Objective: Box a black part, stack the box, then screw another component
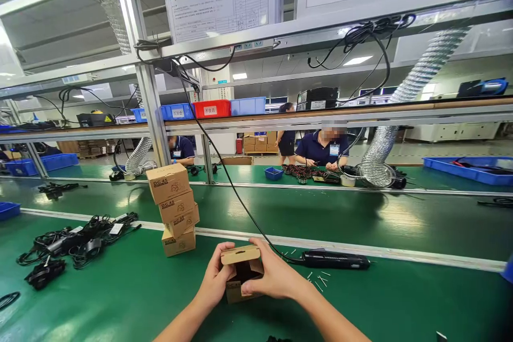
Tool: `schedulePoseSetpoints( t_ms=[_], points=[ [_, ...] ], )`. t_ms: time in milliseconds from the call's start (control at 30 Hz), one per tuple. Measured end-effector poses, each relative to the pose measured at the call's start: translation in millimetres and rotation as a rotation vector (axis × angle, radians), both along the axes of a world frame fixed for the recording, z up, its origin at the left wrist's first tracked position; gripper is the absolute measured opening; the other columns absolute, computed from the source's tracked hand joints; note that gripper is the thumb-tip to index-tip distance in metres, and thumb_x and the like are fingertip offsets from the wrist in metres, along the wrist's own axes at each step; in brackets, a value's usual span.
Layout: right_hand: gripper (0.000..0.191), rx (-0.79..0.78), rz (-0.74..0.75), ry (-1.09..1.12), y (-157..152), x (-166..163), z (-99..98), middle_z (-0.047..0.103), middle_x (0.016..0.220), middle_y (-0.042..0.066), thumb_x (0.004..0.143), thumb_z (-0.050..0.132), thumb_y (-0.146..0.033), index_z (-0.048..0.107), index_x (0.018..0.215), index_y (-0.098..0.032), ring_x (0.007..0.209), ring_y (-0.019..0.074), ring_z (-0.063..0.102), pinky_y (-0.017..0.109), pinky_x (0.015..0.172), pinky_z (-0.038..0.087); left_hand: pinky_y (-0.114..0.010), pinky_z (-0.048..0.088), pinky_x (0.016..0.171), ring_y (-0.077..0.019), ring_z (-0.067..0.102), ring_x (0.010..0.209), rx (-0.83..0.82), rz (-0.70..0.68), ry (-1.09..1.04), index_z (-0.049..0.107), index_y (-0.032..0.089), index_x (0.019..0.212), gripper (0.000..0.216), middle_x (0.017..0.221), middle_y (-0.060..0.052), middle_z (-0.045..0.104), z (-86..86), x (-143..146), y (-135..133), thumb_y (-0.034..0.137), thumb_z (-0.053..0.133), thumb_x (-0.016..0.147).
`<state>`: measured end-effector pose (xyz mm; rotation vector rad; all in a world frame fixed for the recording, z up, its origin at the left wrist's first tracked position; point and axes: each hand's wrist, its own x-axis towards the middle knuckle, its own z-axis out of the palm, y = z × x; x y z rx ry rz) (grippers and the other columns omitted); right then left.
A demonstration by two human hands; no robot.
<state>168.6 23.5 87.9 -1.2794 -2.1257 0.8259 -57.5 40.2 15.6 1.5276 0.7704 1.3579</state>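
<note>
Both of my hands hold a small brown cardboard box low in the middle, just above the green bench top. Its top flap stands open and something dark shows inside. My left hand grips the box's left side with the thumb near the flap. My right hand wraps its right side, fingers curled over the front. A tilted stack of several matching boxes marked DC 45 stands to the left, behind my hands.
A black electric screwdriver lies to the right on its cable, with loose screws beside it. Black cabled parts are heaped at the left. Beyond the conveyor belt, seated people work; blue trays and a flexible duct stand there.
</note>
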Motion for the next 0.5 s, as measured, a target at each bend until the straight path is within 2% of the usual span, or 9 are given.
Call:
schedulePoseSetpoints(
  t_ms=[133, 167, 233, 300, 367, 433, 500],
  points=[
    [0.119, 0.098, 0.190, -0.039, 8, 14, -7.8, 0.033, 0.164, 0.014, 0.056, 0.094, -0.046, 0.035, 0.157, -0.025, 0.138, 0.0328, 0.051, 0.045, 0.115, 0.046, -0.048, 0.037, 0.115, -0.0338, 0.051, 0.133, 0.084, 0.044, 0.096, 0.070, 0.023, 0.106, 0.023, 0.140, -0.011, 0.054, 1.4, -6, 3, 0.037, 0.065, 0.088],
    [0.114, 0.105, 0.219, -0.049, 10, 18, -8.4, 0.031, 0.166, 0.013, 0.060, 0.093, -0.046, 0.036, 0.157, -0.026, 0.141, 0.0336, 0.049, 0.046, 0.117, 0.044, -0.050, 0.037, 0.116, -0.0344, 0.051, 0.133, 0.079, 0.039, 0.114, 0.072, 0.023, 0.104, 0.022, 0.140, -0.012, 0.054, 1.8, -9, 5, 0.036, 0.063, 0.088],
    [0.092, 0.103, 0.235, -0.063, 12, 22, -7.0, 0.032, 0.168, 0.011, 0.077, 0.082, -0.048, 0.041, 0.157, -0.029, 0.147, 0.0340, 0.044, 0.049, 0.123, 0.038, -0.053, 0.035, 0.118, -0.0351, 0.050, 0.136, 0.061, 0.018, 0.153, 0.075, 0.023, 0.102, 0.023, 0.142, -0.012, 0.054, 3.7, -13, 10, 0.035, 0.059, 0.089],
    [0.069, 0.118, 0.216, -0.070, 11, 24, -3.0, 0.040, 0.164, 0.011, 0.091, 0.069, -0.048, 0.048, 0.155, -0.032, 0.148, 0.0333, 0.044, 0.052, 0.123, 0.037, -0.055, 0.033, 0.121, -0.0358, 0.047, 0.141, 0.016, -0.028, 0.186, 0.077, 0.024, 0.102, 0.024, 0.147, -0.011, 0.053, 7.1, -20, 14, 0.033, 0.060, 0.088],
    [0.060, 0.153, 0.203, -0.078, 8, 23, 0.6, 0.050, 0.157, 0.011, 0.095, 0.065, -0.048, 0.052, 0.152, -0.034, 0.141, 0.0330, 0.051, 0.052, 0.118, 0.044, -0.056, 0.033, 0.121, -0.0373, 0.046, 0.142, -0.075, -0.116, 0.128, 0.077, 0.024, 0.105, 0.028, 0.154, -0.009, 0.050, 10.8, -28, 17, 0.030, 0.062, 0.083],
    [0.059, 0.185, 0.192, -0.100, 7, 21, 1.0, 0.053, 0.153, 0.010, 0.095, 0.067, -0.047, 0.052, 0.151, -0.038, 0.135, 0.0326, 0.057, 0.052, 0.113, 0.049, -0.058, 0.035, 0.120, -0.0394, 0.046, 0.144, -0.122, -0.217, 0.037, 0.077, 0.024, 0.110, 0.034, 0.159, -0.009, 0.047, 13.5, -36, 19, 0.031, 0.062, 0.080],
    [0.057, 0.222, 0.185, -0.138, 8, 20, -2.9, 0.052, 0.153, 0.009, 0.097, 0.064, -0.048, 0.050, 0.152, -0.044, 0.132, 0.0316, 0.060, 0.053, 0.110, 0.053, -0.058, 0.034, 0.121, -0.0405, 0.043, 0.146, -0.047, -0.275, 0.072, 0.077, 0.025, 0.118, 0.038, 0.162, -0.009, 0.044, 14.2, -43, 19, 0.037, 0.064, 0.084]
  ],
)
